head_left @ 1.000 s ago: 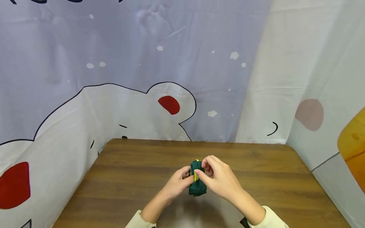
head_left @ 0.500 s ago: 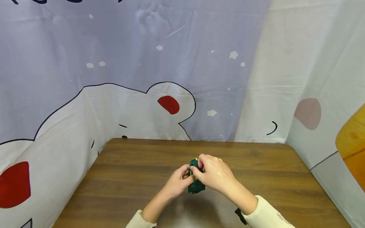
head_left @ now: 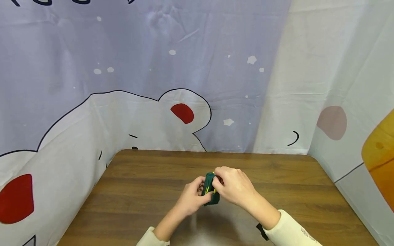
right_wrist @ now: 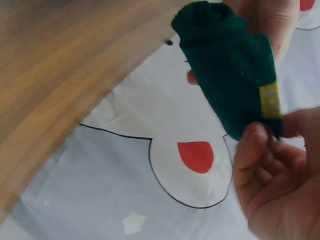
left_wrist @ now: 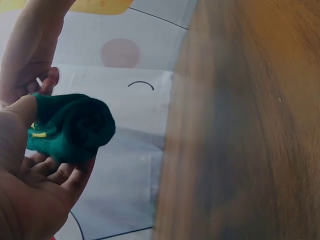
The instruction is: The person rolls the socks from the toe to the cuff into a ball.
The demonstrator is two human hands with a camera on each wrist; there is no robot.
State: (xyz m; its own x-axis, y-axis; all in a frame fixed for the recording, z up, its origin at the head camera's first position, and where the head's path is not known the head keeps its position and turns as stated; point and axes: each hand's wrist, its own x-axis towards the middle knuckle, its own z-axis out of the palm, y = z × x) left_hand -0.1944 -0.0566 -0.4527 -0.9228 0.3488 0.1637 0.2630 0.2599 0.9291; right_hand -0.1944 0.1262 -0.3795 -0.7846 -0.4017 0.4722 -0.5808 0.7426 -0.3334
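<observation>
A rolled-up dark green cloth (head_left: 209, 179) is held above the table between both hands; it could be a sock, but the frames do not settle that. My left hand (head_left: 190, 199) grips its left side, thumb in front and fingers behind. In the left wrist view, the spiral end of the roll (left_wrist: 82, 126) faces the camera above the curled fingers. My right hand (head_left: 235, 184) pinches the upper right part of the cloth. The right wrist view shows thumb and fingers at one end, beside a yellow patch (right_wrist: 270, 100) on the fabric.
A brown wooden table (head_left: 147, 177) lies beneath the hands. Behind it and at the sides hangs a printed curtain (head_left: 138, 116) with cartoon bear shapes. A black strap (head_left: 262, 231) shows at the right cuff.
The right hand has moved slightly left and curled more over the cloth, covering more of its right side. The roll has turned and tilted a little in the left hand.
</observation>
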